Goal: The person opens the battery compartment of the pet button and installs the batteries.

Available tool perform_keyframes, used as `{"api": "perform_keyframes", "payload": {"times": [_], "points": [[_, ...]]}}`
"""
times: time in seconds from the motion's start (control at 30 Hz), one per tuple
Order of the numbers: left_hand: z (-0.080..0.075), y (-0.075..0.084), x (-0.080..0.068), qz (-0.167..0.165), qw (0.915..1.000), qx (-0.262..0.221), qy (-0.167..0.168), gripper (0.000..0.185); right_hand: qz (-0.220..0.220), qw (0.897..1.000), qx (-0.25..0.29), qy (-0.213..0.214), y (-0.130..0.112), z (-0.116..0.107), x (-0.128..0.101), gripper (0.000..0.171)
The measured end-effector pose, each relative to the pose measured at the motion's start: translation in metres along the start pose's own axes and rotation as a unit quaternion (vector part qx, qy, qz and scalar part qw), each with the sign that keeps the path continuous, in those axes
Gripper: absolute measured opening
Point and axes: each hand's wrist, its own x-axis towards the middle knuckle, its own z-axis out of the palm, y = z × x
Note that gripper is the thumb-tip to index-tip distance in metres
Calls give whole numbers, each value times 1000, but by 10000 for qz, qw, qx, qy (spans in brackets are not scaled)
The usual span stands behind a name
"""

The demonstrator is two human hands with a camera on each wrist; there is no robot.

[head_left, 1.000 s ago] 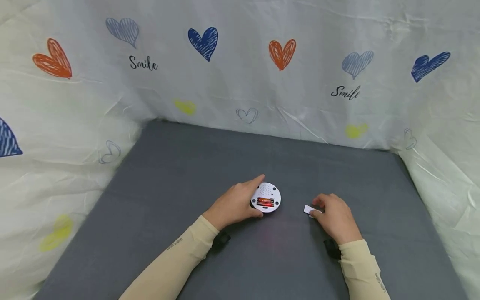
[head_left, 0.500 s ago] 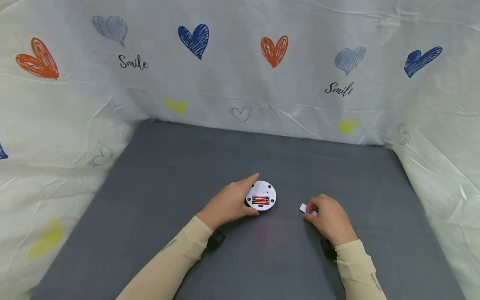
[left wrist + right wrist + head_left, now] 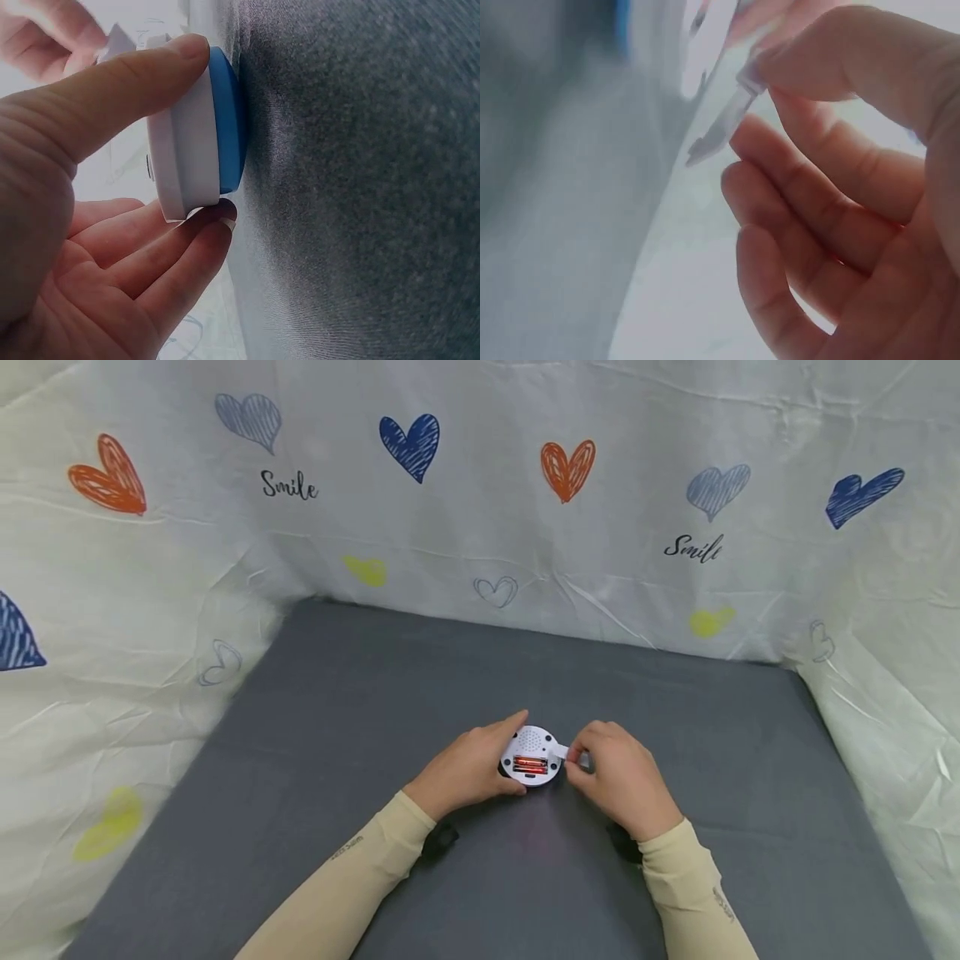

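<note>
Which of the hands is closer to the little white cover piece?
The right hand. It pinches the white cover piece just beside the round gadget. The left hand grips the gadget's other side, apart from the cover.

Right wrist view blurred; cover piece (image 3: 720,127) indistinct.
</note>
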Motion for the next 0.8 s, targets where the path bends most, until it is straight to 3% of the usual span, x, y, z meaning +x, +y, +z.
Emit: {"api": "perform_keyframes", "payload": {"times": [0.17, 0.43, 0.8], "points": [[4, 2, -3, 16, 10000, -40, -22, 107, -459, 9988, -101, 120, -19, 15, 2, 15], [2, 1, -5, 234, 9996, -137, 51, 104, -1008, 9943, -169, 314, -29, 30, 3, 21], [-1, -1, -5, 310, 9994, -117, 119, 103, -1218, 9909, -383, 424, -33, 35, 7, 23]]}}
